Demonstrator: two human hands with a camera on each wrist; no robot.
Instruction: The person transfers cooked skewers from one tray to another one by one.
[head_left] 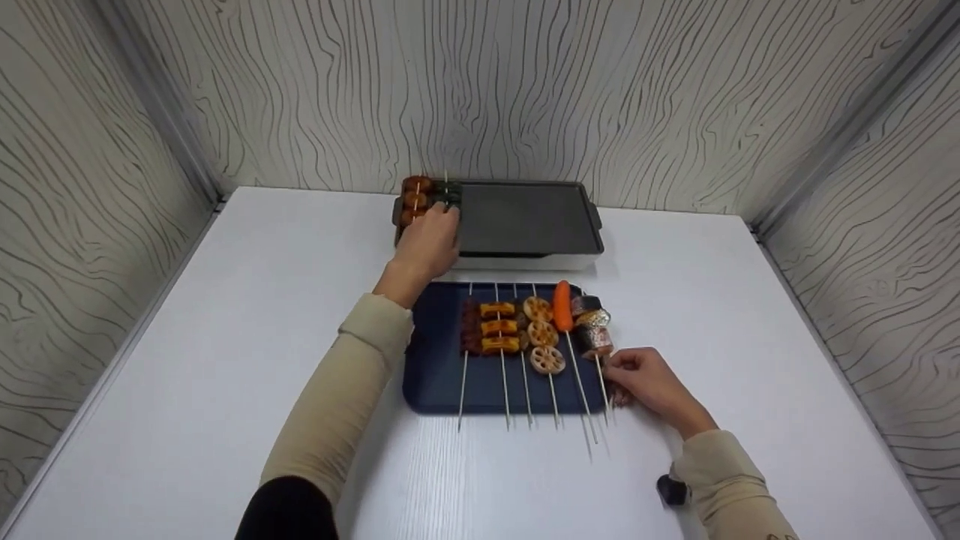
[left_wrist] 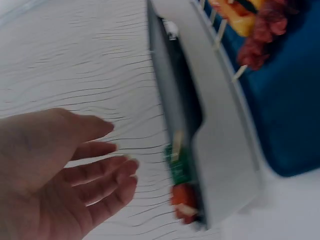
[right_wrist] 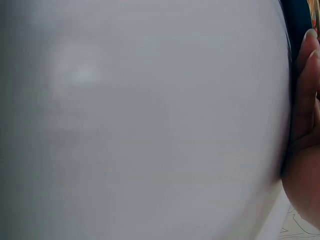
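Observation:
My left hand point(head_left: 433, 238) is over the left end of a dark griddle point(head_left: 525, 217). In the left wrist view its fingers point(left_wrist: 102, 172) are loosely bent and hold nothing. Beside it on the griddle lie a skewer of browned pieces point(head_left: 415, 199) and a green skewer point(head_left: 448, 191). My right hand point(head_left: 649, 379) is at the right edge of a blue tray point(head_left: 435, 386), close to a skewer of dark-skinned chunks point(head_left: 595, 337). In the right wrist view, extended fingers point(right_wrist: 305, 100) lie along the tray's edge.
On the tray lie skewers of dark red meat point(head_left: 470, 330), yellow pieces point(head_left: 499, 327) and lotus root slices point(head_left: 543, 334), plus a sausage skewer point(head_left: 563, 306). Their sticks overhang the front rim. A small black object point(head_left: 671, 490) sits by the right sleeve. Patterned walls point(head_left: 510, 90) enclose the white table point(head_left: 300, 300).

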